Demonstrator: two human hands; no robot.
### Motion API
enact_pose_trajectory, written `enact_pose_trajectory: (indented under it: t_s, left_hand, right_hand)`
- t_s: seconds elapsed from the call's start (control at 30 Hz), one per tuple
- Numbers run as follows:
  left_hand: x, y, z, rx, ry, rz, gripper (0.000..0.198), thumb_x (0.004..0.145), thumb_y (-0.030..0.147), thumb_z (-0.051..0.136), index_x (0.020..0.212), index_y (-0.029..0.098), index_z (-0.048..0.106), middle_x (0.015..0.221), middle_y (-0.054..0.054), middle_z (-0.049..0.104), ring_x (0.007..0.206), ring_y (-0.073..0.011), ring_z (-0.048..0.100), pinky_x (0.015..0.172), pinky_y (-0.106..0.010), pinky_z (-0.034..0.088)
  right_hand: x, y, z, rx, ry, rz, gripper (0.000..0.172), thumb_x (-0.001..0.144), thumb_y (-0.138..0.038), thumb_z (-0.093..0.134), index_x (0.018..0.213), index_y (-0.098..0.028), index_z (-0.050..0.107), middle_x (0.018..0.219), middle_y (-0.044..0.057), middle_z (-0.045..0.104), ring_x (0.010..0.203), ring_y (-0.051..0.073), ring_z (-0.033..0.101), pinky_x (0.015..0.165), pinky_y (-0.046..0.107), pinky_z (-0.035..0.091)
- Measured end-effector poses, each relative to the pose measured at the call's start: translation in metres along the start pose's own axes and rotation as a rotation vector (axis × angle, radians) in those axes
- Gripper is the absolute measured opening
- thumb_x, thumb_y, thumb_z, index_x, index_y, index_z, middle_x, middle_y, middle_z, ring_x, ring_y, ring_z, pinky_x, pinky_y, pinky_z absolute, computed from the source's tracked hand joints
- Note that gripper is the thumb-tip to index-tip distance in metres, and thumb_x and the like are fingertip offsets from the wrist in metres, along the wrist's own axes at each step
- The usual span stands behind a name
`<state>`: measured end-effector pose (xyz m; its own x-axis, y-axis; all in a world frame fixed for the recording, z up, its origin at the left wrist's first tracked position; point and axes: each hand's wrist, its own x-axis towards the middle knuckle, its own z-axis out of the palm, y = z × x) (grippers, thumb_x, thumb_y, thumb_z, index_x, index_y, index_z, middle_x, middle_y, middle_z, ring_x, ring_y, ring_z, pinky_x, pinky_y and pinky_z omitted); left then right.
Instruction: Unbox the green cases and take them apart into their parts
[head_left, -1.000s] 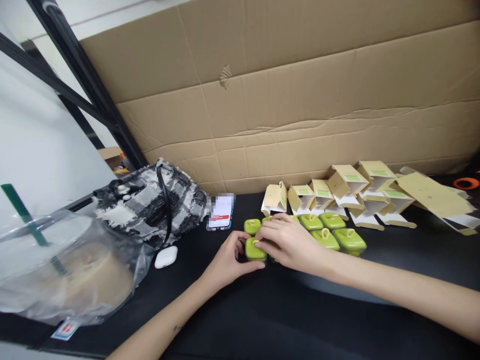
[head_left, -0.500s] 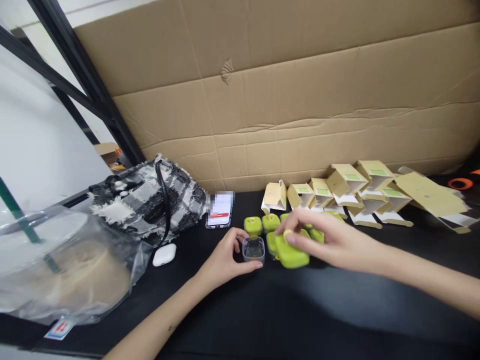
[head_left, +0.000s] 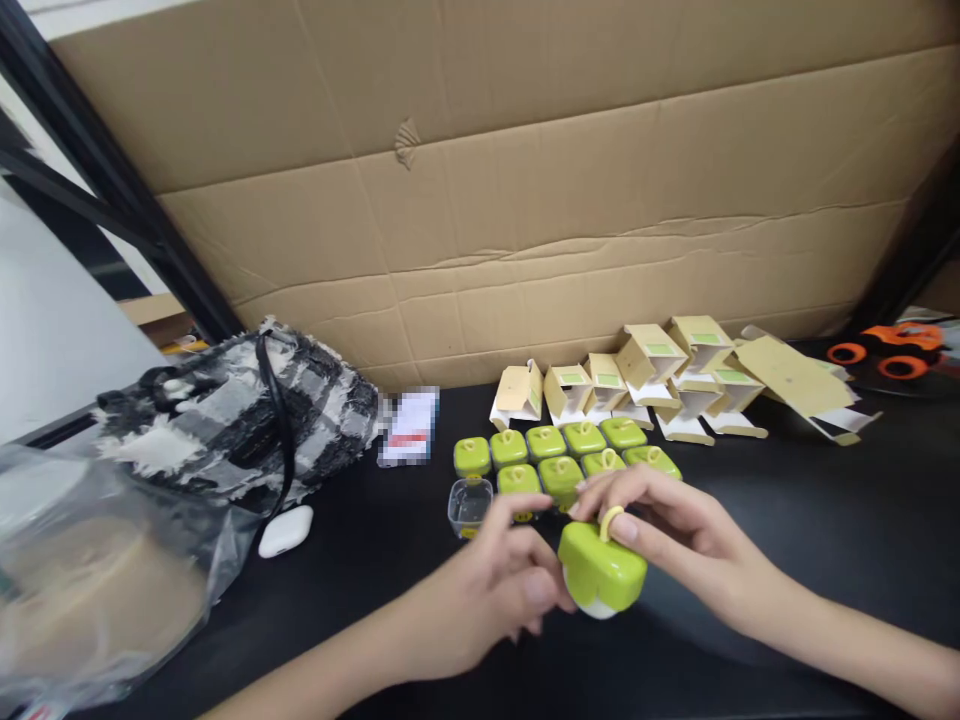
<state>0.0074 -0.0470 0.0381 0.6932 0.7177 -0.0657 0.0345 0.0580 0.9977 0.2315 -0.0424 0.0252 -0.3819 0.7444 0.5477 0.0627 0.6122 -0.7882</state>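
Note:
My right hand (head_left: pixel 675 535) pinches the loop on a green lid (head_left: pixel 600 572) and holds it above the black table (head_left: pixel 825 500). My left hand (head_left: pixel 487 590) has curled fingers touching the lid's left side. A clear little container (head_left: pixel 469 505) without a lid stands just behind my left hand. Several more green-lidded containers (head_left: pixel 562 455) sit in two rows behind both hands.
Several small open cardboard boxes (head_left: pixel 645 385) lie along the big cardboard sheet (head_left: pixel 525 200) at the back. At left are a black-and-white bag (head_left: pixel 240 420), a phone (head_left: pixel 409 440), a white earbud case (head_left: pixel 286 530) and a plastic bag with a cup (head_left: pixel 90 580). An orange toy (head_left: pixel 892 350) sits far right.
My right hand lifted the green lid off the clear container and brought it toward me. My left hand let go of the container and moved to the lid. The view shifted right.

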Motion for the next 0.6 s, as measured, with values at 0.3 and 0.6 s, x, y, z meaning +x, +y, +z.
enact_pose_trajectory:
  t_s: [0.3,0.6]
  left_hand:
    - [0.028,-0.025,0.031,-0.548,0.056,-0.085,0.047,0.071,0.046,0.075,0.095,0.018,0.046,0.079,-0.004,0.067,0.06,-0.0138,0.064,0.055,-0.026,0.051]
    - [0.022,-0.029,0.028,-0.362,0.064,-0.151,0.058,0.068,0.04,0.079,0.108,0.017,0.045,0.079,0.003,0.055,0.062,-0.0072,0.053,0.058,-0.021,0.046]
  right_hand:
    - [0.001,-0.009,-0.012,-0.205,-0.168,-0.085,0.038,0.083,-0.019,0.061,0.12,-0.022,0.054,0.113,0.007,0.065,0.102,0.018,0.063,0.089,0.03,0.053]
    - [-0.007,-0.004,0.007,-0.453,-0.274,-0.199,0.047,0.073,-0.013,0.069,0.116,-0.02,0.053,0.113,0.004,0.066,0.102,0.014,0.063,0.089,0.02,0.05]
